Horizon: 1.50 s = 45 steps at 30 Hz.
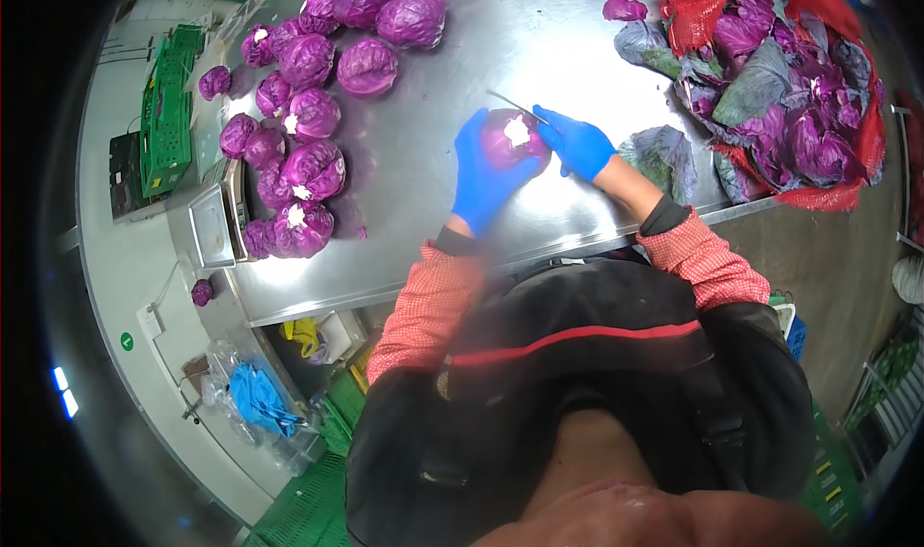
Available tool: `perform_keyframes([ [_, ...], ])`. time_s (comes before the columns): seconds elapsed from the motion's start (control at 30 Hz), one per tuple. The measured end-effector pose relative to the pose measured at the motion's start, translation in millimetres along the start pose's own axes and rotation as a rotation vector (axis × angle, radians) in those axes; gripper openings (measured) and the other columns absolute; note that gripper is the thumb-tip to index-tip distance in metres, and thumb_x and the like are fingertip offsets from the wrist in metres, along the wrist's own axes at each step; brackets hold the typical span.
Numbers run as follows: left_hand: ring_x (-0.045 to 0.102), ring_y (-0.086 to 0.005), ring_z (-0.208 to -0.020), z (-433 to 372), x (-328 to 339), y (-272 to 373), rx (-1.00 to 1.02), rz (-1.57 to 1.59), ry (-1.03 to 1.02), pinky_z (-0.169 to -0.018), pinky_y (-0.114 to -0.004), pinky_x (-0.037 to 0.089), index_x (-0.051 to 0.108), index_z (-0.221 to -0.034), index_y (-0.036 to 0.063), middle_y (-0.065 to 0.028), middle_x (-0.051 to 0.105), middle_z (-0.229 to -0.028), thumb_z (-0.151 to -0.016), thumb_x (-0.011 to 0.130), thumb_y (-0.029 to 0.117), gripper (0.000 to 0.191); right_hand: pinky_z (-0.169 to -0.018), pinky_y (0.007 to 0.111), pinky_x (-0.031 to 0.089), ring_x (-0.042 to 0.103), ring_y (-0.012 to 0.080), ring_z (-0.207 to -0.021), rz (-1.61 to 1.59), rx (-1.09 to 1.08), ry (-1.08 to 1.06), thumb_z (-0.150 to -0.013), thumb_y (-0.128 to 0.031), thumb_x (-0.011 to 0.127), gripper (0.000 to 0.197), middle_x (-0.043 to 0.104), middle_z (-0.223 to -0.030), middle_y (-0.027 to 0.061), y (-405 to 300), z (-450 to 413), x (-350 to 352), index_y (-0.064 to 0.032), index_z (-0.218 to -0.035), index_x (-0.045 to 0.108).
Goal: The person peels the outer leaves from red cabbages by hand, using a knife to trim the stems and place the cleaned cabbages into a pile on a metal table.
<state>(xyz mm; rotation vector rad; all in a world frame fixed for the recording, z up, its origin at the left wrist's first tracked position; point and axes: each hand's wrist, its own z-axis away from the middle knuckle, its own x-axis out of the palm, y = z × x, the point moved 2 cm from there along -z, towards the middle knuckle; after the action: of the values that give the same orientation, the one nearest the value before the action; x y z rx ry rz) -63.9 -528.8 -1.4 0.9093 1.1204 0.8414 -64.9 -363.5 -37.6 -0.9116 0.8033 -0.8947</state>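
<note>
A red cabbage [498, 139] with its pale cut stem end facing up is in front of me on the stainless steel table [404, 186]. My left hand [485, 172], in a blue glove, grips it from the left side and the near side. In my right hand [577, 141], also gloved in blue, is a knife [511, 100]. Its thin blade points away to the left, along the cabbage's far right edge. The right fingers hide the handle. A loose outer leaf [660, 159] lies to the right of my right wrist.
Several red cabbages [307, 60] stand grouped on the table's left side. A red mesh sack [830, 197] overflowing with cabbage leaves [765, 92] occupies the right end. A kitchen scale [214, 228] sits by the left edge. Green crates [170, 114] are beyond it.
</note>
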Motion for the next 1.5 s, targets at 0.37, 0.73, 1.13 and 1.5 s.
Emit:
perform_keyframes([
  [0.37,0.062,-0.0203,-0.086,-31,3,3,-0.001,0.123,0.033,-0.076,-0.031,0.052,0.046,-0.116,-0.0073,-0.0145,0.062,-0.098,-0.063,0.078,0.021,0.068,-0.065,0.037,0.05,0.062,0.0293,-0.077,0.8,-0.393,0.32,-0.085,-0.013,0.048,0.019,0.063,-0.088,0.0112,16,18,-6,-0.0079,-0.099,0.06],
  [0.73,0.061,-0.0204,-0.085,-31,5,-5,0.056,-0.162,0.038,-0.075,-0.031,0.052,0.048,-0.117,-0.0049,-0.0138,0.062,-0.097,-0.062,0.079,0.023,0.07,-0.074,0.039,0.048,0.061,0.0318,-0.084,0.774,-0.181,0.26,-0.089,-0.022,0.043,0.025,0.062,-0.097,0.0172,5,-45,-49,-0.0053,-0.101,0.057],
  [1.13,0.044,-0.0233,-0.118,-5,-11,-19,0.018,0.372,-0.179,-0.098,-0.035,0.041,0.024,-0.139,0.0051,-0.0129,0.038,-0.129,-0.068,0.077,0.013,0.088,-0.067,0.042,0.047,0.061,0.0366,-0.077,0.511,-0.013,0.372,-0.083,-0.038,0.05,0.035,0.062,-0.079,0.0212,43,-63,-26,-0.0062,-0.096,0.056],
  [1.5,0.04,-0.0245,-0.121,4,-16,-62,0.086,0.453,-0.04,-0.101,-0.036,0.037,0.021,-0.14,0.0076,-0.0132,0.034,-0.135,-0.074,0.073,0.017,0.084,-0.042,0.025,0.042,0.053,0.0116,-0.05,-0.148,0.137,0.012,-0.083,-0.038,0.058,0.044,0.059,-0.074,0.0058,8,-29,17,-0.0056,-0.111,0.053],
])
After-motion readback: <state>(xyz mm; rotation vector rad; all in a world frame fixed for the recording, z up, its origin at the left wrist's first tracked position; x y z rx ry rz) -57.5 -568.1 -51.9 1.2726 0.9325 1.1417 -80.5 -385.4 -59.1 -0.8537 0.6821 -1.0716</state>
